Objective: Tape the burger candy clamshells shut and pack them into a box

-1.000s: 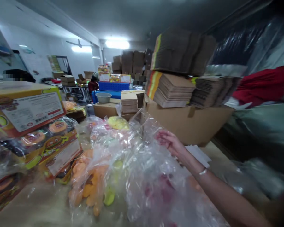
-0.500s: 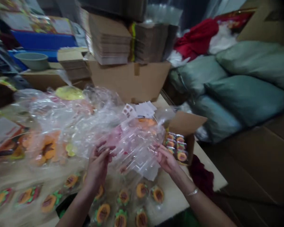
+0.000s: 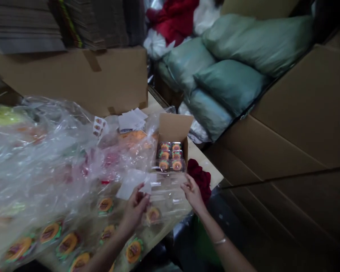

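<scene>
A clear plastic tray (image 3: 168, 196) with moulded hollows stretches between my two hands, just in front of the cardboard box. My left hand (image 3: 136, 206) pinches its left edge, thumb against fingers. At the opposite edge, my right hand (image 3: 193, 193) grips it with bent fingers. Through the tray, a round orange-and-green burger-shaped piece (image 3: 153, 214) shows on the table. The open cardboard box (image 3: 174, 126) holds clear packs of burger-shaped pieces (image 3: 170, 155) in two columns. White paper (image 3: 130, 185) lies beside my left hand.
Loose clear bags (image 3: 45, 151) heap across the left of the table. More wrapped burger pieces (image 3: 68, 243) lie along the front. Dark red cloth (image 3: 200, 179) sits by the box at the table's right edge. Stuffed green sacks (image 3: 229, 83) and large cartons (image 3: 294, 128) stand beyond.
My view has turned right. Both hands have moved from over the heap of bags to in front of the box, with the clear tray now stretched out between them.
</scene>
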A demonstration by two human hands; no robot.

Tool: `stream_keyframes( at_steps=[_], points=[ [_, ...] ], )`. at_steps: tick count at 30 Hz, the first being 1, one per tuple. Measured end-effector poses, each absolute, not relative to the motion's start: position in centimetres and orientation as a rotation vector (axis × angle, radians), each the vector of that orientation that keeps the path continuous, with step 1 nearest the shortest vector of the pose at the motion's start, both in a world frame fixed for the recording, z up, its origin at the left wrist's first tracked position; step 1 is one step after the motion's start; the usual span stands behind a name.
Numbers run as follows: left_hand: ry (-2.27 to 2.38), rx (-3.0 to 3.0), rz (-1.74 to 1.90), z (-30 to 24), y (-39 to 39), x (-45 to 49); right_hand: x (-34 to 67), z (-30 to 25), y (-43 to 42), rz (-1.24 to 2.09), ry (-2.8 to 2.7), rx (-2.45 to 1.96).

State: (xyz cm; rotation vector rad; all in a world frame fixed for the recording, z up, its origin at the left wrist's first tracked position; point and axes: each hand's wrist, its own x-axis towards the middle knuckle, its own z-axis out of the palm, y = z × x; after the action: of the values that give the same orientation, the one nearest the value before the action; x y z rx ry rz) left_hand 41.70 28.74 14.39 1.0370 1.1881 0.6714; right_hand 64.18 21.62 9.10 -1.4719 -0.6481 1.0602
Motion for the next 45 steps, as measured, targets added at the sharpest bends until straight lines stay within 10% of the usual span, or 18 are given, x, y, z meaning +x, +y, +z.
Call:
stream_keyframes(
  at_steps=[9, 45],
  points=[
    [1.389, 1.863, 0.696, 6.7, 40.6, 53.6, 73.7, 8.4, 30.7, 0.445, -0.920, -1.874],
    [1.199, 2.687, 0.168, 0.6, 44.2, 59.4, 73.4, 3.2, 44.2, 0.397, -1.794, -2.387]
  ],
)
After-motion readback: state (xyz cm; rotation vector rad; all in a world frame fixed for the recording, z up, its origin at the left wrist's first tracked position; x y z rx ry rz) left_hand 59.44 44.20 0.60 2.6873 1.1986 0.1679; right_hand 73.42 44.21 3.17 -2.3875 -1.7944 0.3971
